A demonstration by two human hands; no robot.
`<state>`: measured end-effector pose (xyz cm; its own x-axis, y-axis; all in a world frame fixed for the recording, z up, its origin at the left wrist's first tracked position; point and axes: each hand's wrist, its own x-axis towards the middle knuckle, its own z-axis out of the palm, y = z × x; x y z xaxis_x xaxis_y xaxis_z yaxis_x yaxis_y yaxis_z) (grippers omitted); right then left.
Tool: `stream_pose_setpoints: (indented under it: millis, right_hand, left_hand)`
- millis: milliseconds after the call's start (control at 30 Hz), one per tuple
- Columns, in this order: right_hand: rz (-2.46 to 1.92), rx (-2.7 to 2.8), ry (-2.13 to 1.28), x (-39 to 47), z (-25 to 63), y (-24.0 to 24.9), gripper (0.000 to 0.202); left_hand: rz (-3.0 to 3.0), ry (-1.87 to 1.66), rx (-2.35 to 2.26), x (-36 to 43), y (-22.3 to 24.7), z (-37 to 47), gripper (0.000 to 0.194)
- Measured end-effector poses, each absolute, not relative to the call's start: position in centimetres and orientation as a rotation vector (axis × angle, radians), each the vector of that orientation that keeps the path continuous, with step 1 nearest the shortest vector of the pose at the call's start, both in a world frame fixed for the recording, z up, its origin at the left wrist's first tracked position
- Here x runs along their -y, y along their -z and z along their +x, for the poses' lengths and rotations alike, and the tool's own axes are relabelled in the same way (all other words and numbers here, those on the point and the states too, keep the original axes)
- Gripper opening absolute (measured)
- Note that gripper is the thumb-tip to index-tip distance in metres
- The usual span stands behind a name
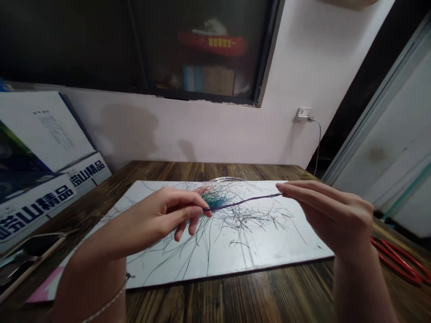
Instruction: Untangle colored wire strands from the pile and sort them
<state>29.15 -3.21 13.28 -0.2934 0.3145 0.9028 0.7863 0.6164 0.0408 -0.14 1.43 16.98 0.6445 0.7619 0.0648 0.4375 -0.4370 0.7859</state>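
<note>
A thin dark purple strand, like twisted thread or wire (245, 200), stretches between my two hands above a white board (269, 251). My left hand (175, 211) pinches its left end between thumb and forefinger, the other fingers loosely curled. At the right end my right hand (330, 206) pinches it with the fingertips, fingers held together. Behind and below my left hand lies a tangle of fine green, blue and orange strands (215, 195). Short dark strand pieces (252, 220) are scattered on the board under the purple strand.
The board lies on a dark wooden table (256, 296). Red-handled scissors (400, 260) rest at the right edge. White boxes with blue lettering (40, 202) stand at the left, near a metal tool (20, 264). A clear round rim (227, 179) shows at the board's back. A plugged socket (304, 115) is on the wall.
</note>
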Motion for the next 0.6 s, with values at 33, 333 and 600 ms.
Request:
stream_pose_setpoints:
  millis: [33, 333, 600]
  right_hand:
    - [-0.885, 1.859, 0.611, 3.18, 29.21, -13.25, 0.042]
    - [-0.795, 2.057, 0.411, 3.02, 29.57, -13.62, 0.033]
    - [-0.868, 1.861, 0.501, 2.38, 29.88, -13.48, 0.033]
  left_hand:
    - [2.093, -0.541, -0.933, -1.46, -17.00, -0.14, 0.020]
    - [2.110, -0.717, -1.006, -1.62, -17.47, 0.19, 0.019]
    - [2.157, -0.647, -1.040, -1.66, -17.44, -0.27, 0.020]
